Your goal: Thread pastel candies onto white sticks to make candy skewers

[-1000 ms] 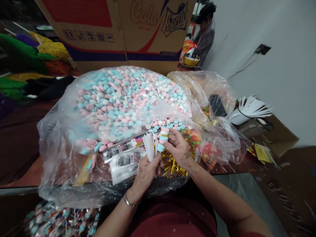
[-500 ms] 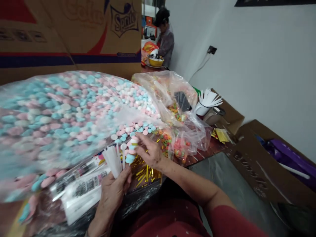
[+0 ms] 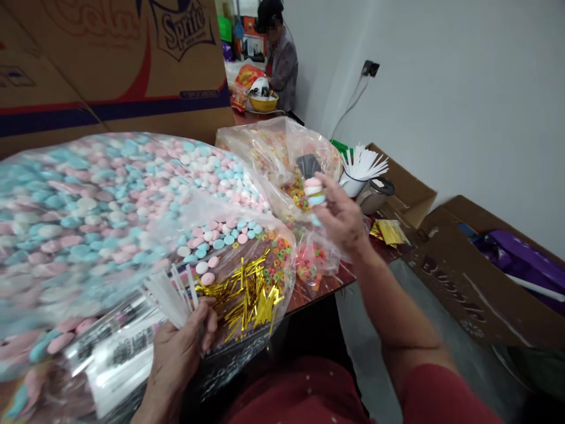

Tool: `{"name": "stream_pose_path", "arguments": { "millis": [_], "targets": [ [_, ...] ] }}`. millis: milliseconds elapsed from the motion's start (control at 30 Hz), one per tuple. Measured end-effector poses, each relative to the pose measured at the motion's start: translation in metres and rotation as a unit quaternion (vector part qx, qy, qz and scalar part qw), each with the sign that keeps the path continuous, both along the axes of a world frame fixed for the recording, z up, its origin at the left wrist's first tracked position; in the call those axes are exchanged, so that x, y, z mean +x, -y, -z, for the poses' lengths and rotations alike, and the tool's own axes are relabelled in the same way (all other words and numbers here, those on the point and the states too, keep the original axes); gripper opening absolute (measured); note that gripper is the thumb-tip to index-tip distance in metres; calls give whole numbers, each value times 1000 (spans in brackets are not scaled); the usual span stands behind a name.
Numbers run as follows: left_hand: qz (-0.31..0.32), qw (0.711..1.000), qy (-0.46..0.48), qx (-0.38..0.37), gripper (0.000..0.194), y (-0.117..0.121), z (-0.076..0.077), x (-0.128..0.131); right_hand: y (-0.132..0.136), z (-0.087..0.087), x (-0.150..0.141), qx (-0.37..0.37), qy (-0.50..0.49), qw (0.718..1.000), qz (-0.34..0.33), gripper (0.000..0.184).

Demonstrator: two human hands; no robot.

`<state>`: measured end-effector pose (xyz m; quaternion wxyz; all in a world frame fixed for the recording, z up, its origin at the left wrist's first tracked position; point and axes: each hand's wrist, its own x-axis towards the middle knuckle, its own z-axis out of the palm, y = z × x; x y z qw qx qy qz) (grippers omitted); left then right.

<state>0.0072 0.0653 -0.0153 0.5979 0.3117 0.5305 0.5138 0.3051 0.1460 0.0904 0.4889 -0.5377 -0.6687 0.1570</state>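
My left hand (image 3: 188, 335) is closed around a bunch of thin white sticks (image 3: 165, 294) that fan upward, above printed clear packets (image 3: 119, 359). Off to the right, my right hand (image 3: 342, 215) pinches a marshmallow skewer (image 3: 315, 191), its pink, white and blue pieces stacked with a yellowish ring among them. Its stick is hidden by the fingers. Between the hands lie gold twist ties (image 3: 247, 294) on clear plastic. Loose pastel marshmallows (image 3: 220, 235) and colourful cereal rings (image 3: 278, 259) rest behind the ties.
A huge clear bag of marshmallows (image 3: 88, 218) fills the left, before a Sprite carton (image 3: 132, 70). A bag of cereal rings (image 3: 260, 147) stands behind. White strips fill a cup (image 3: 353, 185) beside a lidded jar (image 3: 373, 197). Cardboard boxes (image 3: 477, 294) stand right; a person (image 3: 282, 65) works beyond.
My right hand has lifted the marshmallow skewer away from my left hand, moving right and farther off. My left hand still grips the sticks. The view has shifted slightly right.
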Motion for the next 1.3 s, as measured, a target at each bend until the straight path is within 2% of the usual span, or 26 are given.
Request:
{"name": "stream_pose_path", "arguments": {
  "millis": [67,167,267,367,467,533,567,667,733,800,900,1000,1100,1133,1200,1267,1300],
  "targets": [
    [-3,1000,-8,9,39,0,2,0,-11,0,42,-15,135,986,94,55],
    [-1,1000,-2,21,37,0,4,0,-23,21,87,-98,301,933,173,57],
    [11,999,31,26,38,-1,2,1,-29,48,110,-165,393,888,171,55],
    [9,999,48,21,40,-2,-1,3,-34,61,114,-106,451,871,164,53],
    [3,998,56,25,38,-5,0,3,-39,51,90,14,422,890,169,57],
    [1,998,54,35,36,-6,1,3,-39,38,54,68,368,921,109,47],
    [1,998,51,39,35,-6,2,2,-38,33,32,71,345,934,61,41],
    [-3,998,43,50,36,-7,2,1,-34,29,-38,13,299,946,-122,30],
    [-8,997,55,51,36,-8,2,1,-34,33,-77,-48,295,935,-192,25],
    [-21,996,70,47,32,-9,3,1,-39,38,-103,-110,320,913,-227,24],
    [-40,996,80,28,28,-8,4,1,-50,40,-113,-166,364,893,-208,22],
    [-15,996,87,12,28,-6,7,-1,-62,36,-100,-187,422,870,-173,21],
    [15,997,80,13,30,-5,11,-3,-63,33,-82,-214,473,838,-169,22],
    [23,997,70,13,31,-4,12,-4,-60,33,-79,-217,472,838,-164,22],
    [39,998,49,14,35,-5,12,-4,-50,35,-79,-213,420,868,-159,21],
    [49,998,35,15,37,-6,11,-5,-35,40,-90,-210,299,913,-181,23],
    [53,998,30,17,38,-6,11,-5,-27,43,-99,-219,223,926,-209,24]
  ]
}}
